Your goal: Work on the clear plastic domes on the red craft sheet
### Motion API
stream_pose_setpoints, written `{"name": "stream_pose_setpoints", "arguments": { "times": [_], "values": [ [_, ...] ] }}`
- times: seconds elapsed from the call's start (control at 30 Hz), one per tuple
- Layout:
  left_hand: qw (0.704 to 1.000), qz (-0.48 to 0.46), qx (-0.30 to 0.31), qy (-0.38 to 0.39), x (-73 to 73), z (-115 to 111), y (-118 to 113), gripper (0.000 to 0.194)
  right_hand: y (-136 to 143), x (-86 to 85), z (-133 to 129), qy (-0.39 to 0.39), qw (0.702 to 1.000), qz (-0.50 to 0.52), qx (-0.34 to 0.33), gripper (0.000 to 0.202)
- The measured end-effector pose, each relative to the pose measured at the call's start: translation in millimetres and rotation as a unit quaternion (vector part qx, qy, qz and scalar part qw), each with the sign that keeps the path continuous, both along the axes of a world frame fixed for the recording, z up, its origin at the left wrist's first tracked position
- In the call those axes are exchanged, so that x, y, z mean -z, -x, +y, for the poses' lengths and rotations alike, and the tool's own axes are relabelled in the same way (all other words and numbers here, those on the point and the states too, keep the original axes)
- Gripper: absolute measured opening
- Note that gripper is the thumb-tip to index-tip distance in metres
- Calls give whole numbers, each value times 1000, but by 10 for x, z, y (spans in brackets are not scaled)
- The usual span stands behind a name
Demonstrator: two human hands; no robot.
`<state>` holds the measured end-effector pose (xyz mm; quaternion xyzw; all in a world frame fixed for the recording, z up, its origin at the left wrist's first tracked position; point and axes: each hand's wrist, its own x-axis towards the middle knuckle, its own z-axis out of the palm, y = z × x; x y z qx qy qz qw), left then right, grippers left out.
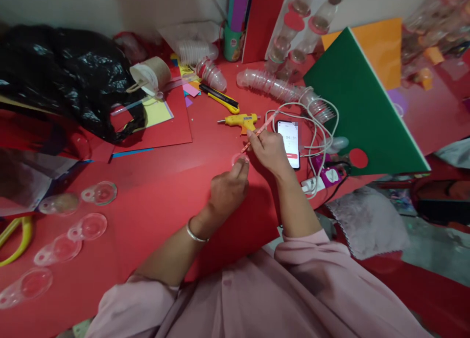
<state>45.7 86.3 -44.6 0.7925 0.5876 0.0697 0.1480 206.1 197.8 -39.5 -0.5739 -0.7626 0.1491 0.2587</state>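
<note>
In my right hand (pixel 270 151) a slim pinkish-red pencil (pixel 270 118) is gripped, slanting down to the left. Its tip reaches the edge of a small clear plastic disc (pixel 235 158), perhaps a lid, on the red table. My left hand (pixel 228 187) is closed, its fingertips pinching or pressing the disc, and they partly cover it. Just beyond both hands lies a yellow glue gun (pixel 240 121). A phone (pixel 289 144) with a lit timer screen rests beside my right hand. Under my forearms spreads a red sheet (pixel 165 215).
Clear plastic lid-like pieces (pixel 91 226) lie at the left, near yellow scissor handles (pixel 22 237). Behind are a yellow cutter (pixel 222 100), stacked plastic cups (pixel 271 84) and a black plastic bag (pixel 73 68). A white cable (pixel 330 117) coils by a green board (pixel 362 112) on the right.
</note>
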Motion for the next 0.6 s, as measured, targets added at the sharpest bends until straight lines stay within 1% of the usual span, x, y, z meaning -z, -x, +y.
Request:
{"name": "stream_pose_setpoints", "arguments": {
  "times": [0.2, 0.3, 0.43, 0.6],
  "values": [
    [998, -33, -24, -46, 138, -1, -18, 58, -94, -13, -215, 13, 999, 13, 46, 68],
    [996, -45, -30, -74, 183, 7, -22, 56, -134, -13, -346, 16, 998, 4, 67, 65],
    [994, -60, -33, -90, 183, 17, -12, 53, -176, 21, -535, 3, 997, -13, 72, 63],
    [993, -77, -14, -84, 132, 22, 32, 57, -173, 70, -744, -23, 997, 14, 66, 60]
  ]
}}
